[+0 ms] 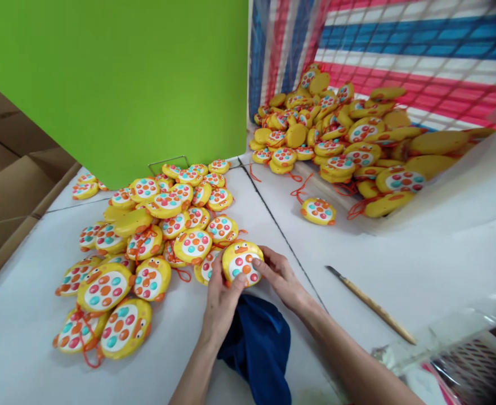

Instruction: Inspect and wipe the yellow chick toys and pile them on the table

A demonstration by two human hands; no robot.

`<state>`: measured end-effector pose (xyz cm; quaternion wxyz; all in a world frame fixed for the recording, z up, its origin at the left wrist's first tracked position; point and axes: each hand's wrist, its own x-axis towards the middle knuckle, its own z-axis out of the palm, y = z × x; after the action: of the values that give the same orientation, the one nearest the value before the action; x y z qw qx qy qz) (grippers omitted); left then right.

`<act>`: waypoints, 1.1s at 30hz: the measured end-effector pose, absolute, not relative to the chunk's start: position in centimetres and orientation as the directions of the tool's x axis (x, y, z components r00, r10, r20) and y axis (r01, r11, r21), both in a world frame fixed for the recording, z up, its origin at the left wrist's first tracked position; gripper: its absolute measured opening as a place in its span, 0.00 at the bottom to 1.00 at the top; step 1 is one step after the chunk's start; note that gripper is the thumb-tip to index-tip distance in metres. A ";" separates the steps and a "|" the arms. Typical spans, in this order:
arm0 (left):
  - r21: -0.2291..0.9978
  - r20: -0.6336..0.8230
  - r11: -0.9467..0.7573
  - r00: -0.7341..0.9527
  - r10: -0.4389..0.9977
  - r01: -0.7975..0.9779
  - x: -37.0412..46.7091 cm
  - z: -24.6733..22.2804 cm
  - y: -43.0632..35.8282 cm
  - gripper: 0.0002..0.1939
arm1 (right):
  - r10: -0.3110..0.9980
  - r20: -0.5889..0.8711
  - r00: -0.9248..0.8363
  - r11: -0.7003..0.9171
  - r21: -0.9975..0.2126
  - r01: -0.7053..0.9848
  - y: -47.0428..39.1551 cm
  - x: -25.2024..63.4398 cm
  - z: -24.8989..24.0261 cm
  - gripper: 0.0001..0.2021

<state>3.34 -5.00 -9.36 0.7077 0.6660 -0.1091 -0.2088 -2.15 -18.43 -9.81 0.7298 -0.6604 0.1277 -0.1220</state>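
Between my two hands is a yellow duck toy (242, 260), its white belly with coloured dots facing up. My left hand (222, 301) grips its lower left side, thumb on the front. From the right, my right hand (279, 275) holds the toy's edge with the thumb on a dot. A dark blue cloth (260, 349) lies on the table just below both hands. To the left is a spread pile of similar duck toys (106, 287), some with orange cords. One single duck toy (318, 211) rests on the right of the table.
A knife with a wooden handle (372, 304) lies at the right on the white table (180, 349). Behind it, many duck toys (327, 132) fill a container beside a striped sheet (416, 39). A green board (146, 84) stands at the back; cardboard boxes (15, 169) are at far left.
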 end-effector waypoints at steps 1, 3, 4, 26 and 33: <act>0.992 -0.119 -0.025 0.891 -0.438 0.121 3.4 -9.1 -4.9 0.36 | -0.347 -0.022 0.938 0.091 -0.996 0.010 -18.4 -2.2 -9.7 0.22; 0.992 -0.122 -0.066 0.894 -0.431 0.104 3.5 -8.9 -4.8 0.36 | -0.332 -0.042 0.942 0.134 -0.991 0.003 -18.5 -2.2 -9.7 0.22; 0.992 -0.123 -0.065 0.896 -0.427 0.105 3.6 -8.9 -4.8 0.35 | -0.321 -0.063 0.945 0.178 -0.984 -0.005 -18.6 -2.1 -9.7 0.22; 0.973 -0.196 0.030 0.893 -0.406 0.227 3.2 -9.6 -4.6 0.28 | -0.328 -0.141 0.934 0.219 -0.973 -0.070 -18.5 -2.2 -9.8 0.21; 0.989 -0.135 -0.112 0.871 -0.472 0.092 3.2 -8.8 -4.9 0.34 | -0.350 -0.114 0.930 0.230 -0.973 -0.032 -18.7 -2.0 -9.6 0.23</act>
<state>3.20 -4.91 -8.79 0.6528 0.7137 -0.1332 -0.2162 -2.01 -18.69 -9.63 0.7686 -0.6117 0.1562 -0.1033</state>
